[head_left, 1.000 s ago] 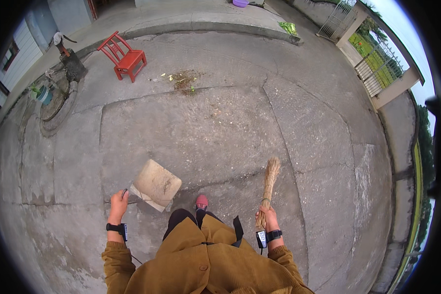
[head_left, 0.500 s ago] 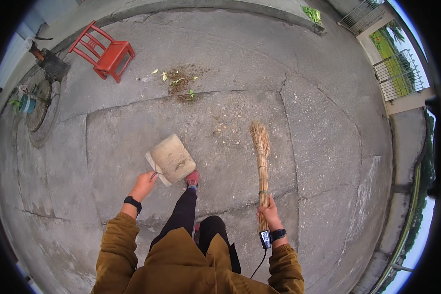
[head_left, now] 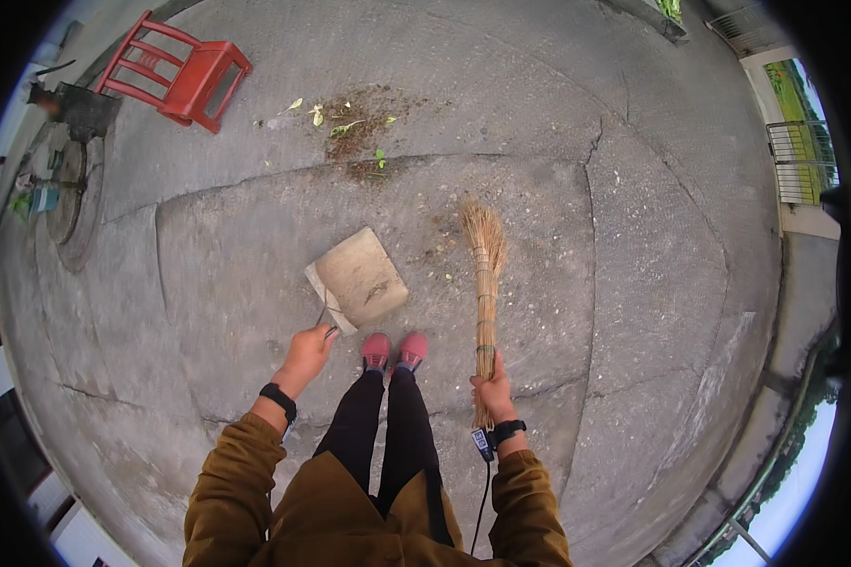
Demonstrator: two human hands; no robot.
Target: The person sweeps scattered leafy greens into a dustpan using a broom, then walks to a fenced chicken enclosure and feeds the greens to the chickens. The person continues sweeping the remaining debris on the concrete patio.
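Note:
My left hand (head_left: 305, 354) is closed round the thin handle of a beige, flat dustpan (head_left: 359, 265), which is held low over or on the concrete ground; I cannot tell which. My right hand (head_left: 494, 392) grips a straw broom (head_left: 485, 283), its bristles pointing forward, just right of the dustpan. Beyond both, a patch of dark debris (head_left: 355, 132) with pale leaves lies on the ground, and small bits are scattered near the bristles. My feet in pink shoes (head_left: 412, 352) stand just behind the dustpan.
A red wooden chair (head_left: 199, 76) stands at the upper left. Left of it are a dark block (head_left: 90, 109), a round concrete ring (head_left: 66, 203) and a teal bucket (head_left: 44, 198). A raised step runs along the top; a metal gate (head_left: 799, 161) and wall line the right.
I have stepped forward, and my feet now stand together. The dustpan and broom have moved forward toward the debris patch, with my left hand reaching farther out. The chair appears closer.

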